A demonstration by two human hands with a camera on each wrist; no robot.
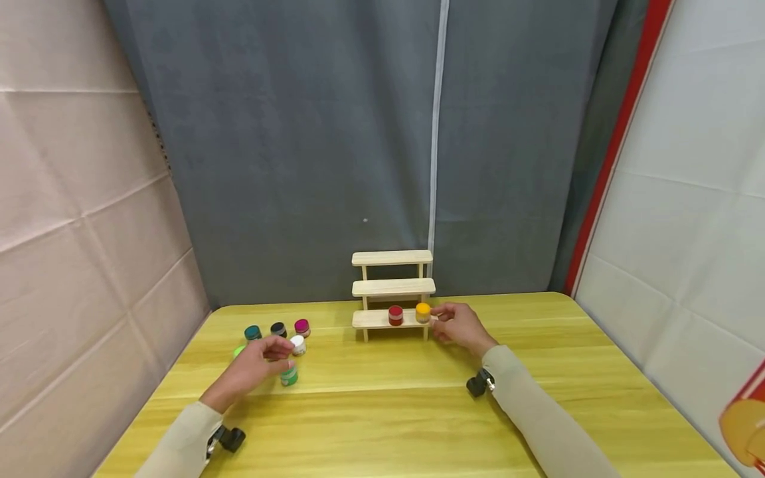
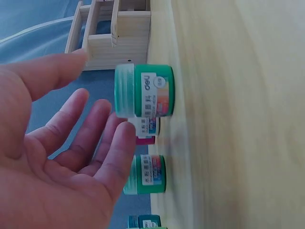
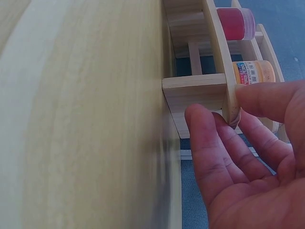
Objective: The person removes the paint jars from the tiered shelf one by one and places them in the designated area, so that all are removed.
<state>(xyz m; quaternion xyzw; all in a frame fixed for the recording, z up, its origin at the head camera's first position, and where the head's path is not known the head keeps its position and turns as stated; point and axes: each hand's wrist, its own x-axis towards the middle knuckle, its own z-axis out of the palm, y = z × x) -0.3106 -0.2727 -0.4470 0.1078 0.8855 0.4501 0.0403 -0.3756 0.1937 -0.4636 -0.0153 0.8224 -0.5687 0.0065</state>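
Note:
My left hand (image 1: 255, 365) hovers over the left side of the table, fingers loosely bent and holding nothing. Closest to it stands a green paint jar (image 1: 289, 375), also in the left wrist view (image 2: 155, 90). Around it are a white jar (image 1: 298, 344), a magenta jar (image 1: 302, 326), a black jar (image 1: 278, 329), a teal jar (image 1: 252, 332) and a partly hidden light green jar (image 1: 239, 350). My right hand (image 1: 461, 326) holds the right end of the bottom step of a wooden shelf (image 3: 221, 52) between thumb and fingers. That step bears a yellow jar (image 1: 423, 313) and a red jar (image 1: 396, 315).
The three-step shelf stands at the back of the wooden table (image 1: 370, 425), before a grey curtain (image 1: 287, 146). Pale cloth walls flank both sides. A red and yellow object (image 1: 744, 425) shows at the lower right edge.

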